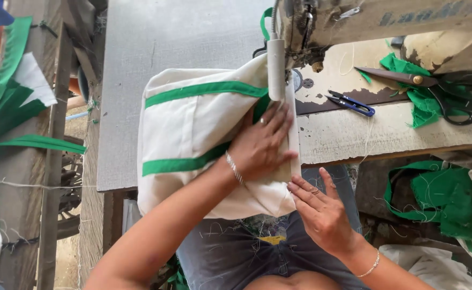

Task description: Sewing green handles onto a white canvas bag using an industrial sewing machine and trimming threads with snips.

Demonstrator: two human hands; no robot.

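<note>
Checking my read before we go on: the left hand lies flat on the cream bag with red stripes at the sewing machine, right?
Not quite: the stripes are green, not red, as the head view shows. The left hand does lie flat on the cream bag at the sewing machine.

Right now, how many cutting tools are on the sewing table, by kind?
Big scissors: 1
Small blue thread snips: 1
Total: 2
Both lie to the right of the cream bag that the left hand presses flat.
</note>
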